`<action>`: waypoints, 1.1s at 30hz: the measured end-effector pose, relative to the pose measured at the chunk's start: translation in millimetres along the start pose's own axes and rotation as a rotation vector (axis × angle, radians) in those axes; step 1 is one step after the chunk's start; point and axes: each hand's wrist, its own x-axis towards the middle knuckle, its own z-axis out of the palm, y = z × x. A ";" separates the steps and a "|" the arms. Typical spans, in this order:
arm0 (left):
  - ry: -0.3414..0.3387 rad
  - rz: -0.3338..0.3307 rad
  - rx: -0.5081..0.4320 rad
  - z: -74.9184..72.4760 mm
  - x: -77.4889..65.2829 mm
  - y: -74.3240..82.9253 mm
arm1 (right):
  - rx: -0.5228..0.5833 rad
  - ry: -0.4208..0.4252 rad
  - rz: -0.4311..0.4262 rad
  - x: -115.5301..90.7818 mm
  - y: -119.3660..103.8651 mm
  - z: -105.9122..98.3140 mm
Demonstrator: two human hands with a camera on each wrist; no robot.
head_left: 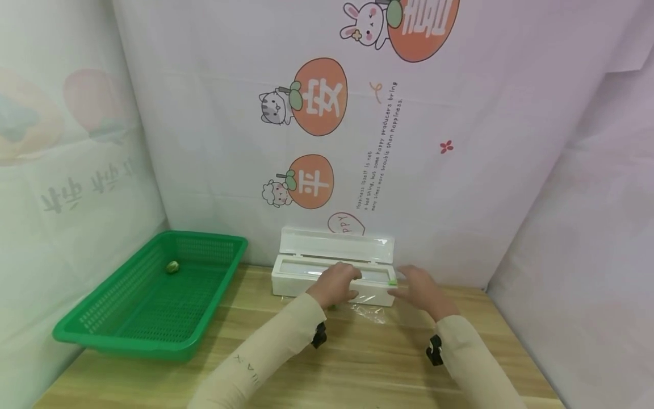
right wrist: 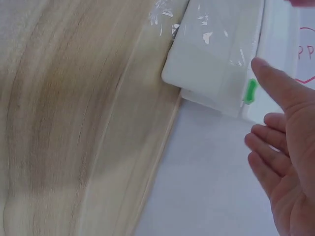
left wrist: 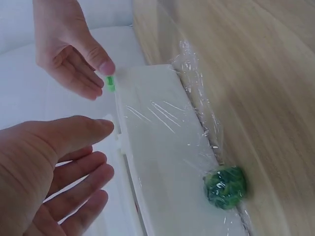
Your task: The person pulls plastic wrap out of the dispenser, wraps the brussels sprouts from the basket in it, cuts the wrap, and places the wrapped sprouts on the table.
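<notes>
A white cling film dispenser (head_left: 332, 291) stands at the back of the table with its lid (head_left: 337, 245) raised. Clear cling film (left wrist: 189, 83) hangs over its front and onto the wood. A small round dark-green leafy vegetable (left wrist: 225, 188) lies at the front edge, apparently under the film. My left hand (head_left: 337, 282) hovers over the middle of the dispenser, thumb apart from loosely bent fingers, holding nothing. Near the right end, my right hand (head_left: 420, 291) has its thumb close to the bright green slider (right wrist: 250, 91); whether they touch, I cannot tell. Nothing shows in its grasp.
To the left, a green plastic basket (head_left: 186, 346) stands on the wooden table (head_left: 368, 369), with one small pale-green vegetable (head_left: 172, 267) inside. White printed cloth (head_left: 219, 142) hangs close behind the dispenser and along both sides.
</notes>
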 end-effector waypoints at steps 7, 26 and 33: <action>-0.030 0.056 -0.097 6.2 19.7 6.9 | 0.023 -0.059 0.022 2.9 3.9 7.0; -0.046 0.103 -0.177 34.3 55.0 13.1 | 0.084 -0.033 0.060 11.3 16.3 26.5; -0.044 0.144 -0.102 46.5 71.0 18.7 | 0.067 -0.035 0.031 16.9 15.8 24.7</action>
